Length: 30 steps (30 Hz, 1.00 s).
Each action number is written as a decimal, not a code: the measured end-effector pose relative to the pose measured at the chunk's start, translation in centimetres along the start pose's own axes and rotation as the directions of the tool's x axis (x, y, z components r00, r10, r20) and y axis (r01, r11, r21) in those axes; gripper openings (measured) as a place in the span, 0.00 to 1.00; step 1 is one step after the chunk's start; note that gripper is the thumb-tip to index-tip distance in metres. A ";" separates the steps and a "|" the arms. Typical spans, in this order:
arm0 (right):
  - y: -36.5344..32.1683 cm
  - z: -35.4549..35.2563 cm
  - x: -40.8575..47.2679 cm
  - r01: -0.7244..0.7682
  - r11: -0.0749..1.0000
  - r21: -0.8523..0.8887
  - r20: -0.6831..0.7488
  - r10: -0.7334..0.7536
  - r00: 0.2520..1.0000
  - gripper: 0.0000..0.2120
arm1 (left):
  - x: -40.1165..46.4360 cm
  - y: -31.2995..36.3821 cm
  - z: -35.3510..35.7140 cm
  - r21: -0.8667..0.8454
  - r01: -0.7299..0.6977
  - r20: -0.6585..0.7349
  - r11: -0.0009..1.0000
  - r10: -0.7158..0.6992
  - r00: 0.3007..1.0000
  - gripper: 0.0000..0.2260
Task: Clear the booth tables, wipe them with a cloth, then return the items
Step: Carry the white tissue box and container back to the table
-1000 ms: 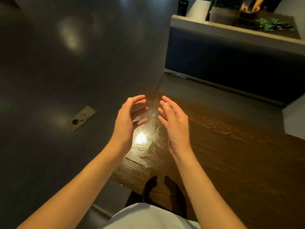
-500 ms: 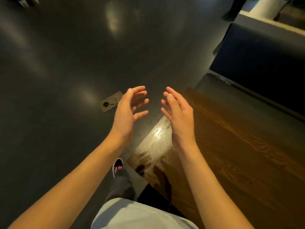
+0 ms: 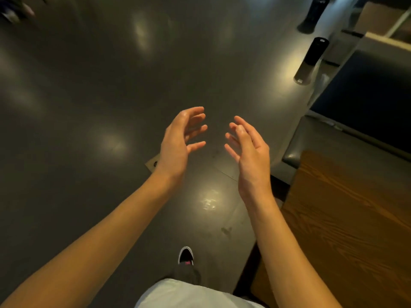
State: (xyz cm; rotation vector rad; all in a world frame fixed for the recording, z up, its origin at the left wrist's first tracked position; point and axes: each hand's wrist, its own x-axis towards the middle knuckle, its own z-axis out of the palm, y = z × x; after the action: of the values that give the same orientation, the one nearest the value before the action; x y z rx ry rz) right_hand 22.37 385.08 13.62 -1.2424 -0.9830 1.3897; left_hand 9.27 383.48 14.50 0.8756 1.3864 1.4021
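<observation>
Both grips, left hand and right hand, loose and holding nothing, hover above floor beside table.

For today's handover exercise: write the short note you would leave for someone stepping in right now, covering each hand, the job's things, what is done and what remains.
Left hand: open, empty, held up over the dark floor.
Right hand: open, empty, facing the left one.
Wooden booth table: at the right, nothing on the part in view. No cloth and no table items in view.
Done: the visible part of the table looks cleared; whether it has been wiped cannot be told.
Left: find the cloth or the items, then finish wiping and return them.
</observation>
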 end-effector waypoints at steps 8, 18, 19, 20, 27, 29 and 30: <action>-0.4 16.8 2.0 -0.018 1.000 0.014 0.250 0.014 0.968 0.10 | 4.4 3.5 -14.2 -0.077 -0.040 -0.206 0.996 0.023 0.978 0.20; 2.4 39.1 0.6 -0.175 0.982 -0.074 0.670 0.179 0.721 0.12 | 4.1 5.2 -33.0 -0.119 -0.168 -0.653 0.979 0.051 0.755 0.17; 3.0 41.6 0.5 -0.174 0.980 -0.096 0.712 0.190 0.676 0.11 | 4.1 5.3 -35.1 -0.113 -0.187 -0.705 0.976 0.053 0.707 0.16; 3.4 43.6 0.5 -0.174 0.978 -0.111 0.746 0.198 0.636 0.11 | 4.1 5.4 -36.7 -0.114 -0.198 -0.743 0.974 0.048 0.668 0.15; 5.8 57.4 -2.4 -0.136 0.963 -0.231 0.922 0.261 0.286 0.11 | 2.3 6.3 -46.8 -0.104 -0.309 -0.951 0.946 -0.003 0.309 0.16; 6.9 60.3 -4.5 -0.130 0.952 -0.277 0.937 0.297 0.186 0.11 | 0.8 6.6 -49.0 -0.083 -0.339 -0.983 0.937 -0.021 0.184 0.16; 7.3 61.6 -5.6 -0.123 0.948 -0.294 0.939 0.310 0.147 0.11 | 0.0 6.6 -49.9 -0.079 -0.353 -0.991 0.932 -0.035 0.130 0.15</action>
State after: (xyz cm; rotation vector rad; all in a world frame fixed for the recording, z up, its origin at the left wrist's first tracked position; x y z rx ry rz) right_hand -39.66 380.86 16.54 -0.3647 -1.8569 2.5224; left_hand -38.77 368.51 15.92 -0.3789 1.9236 2.5288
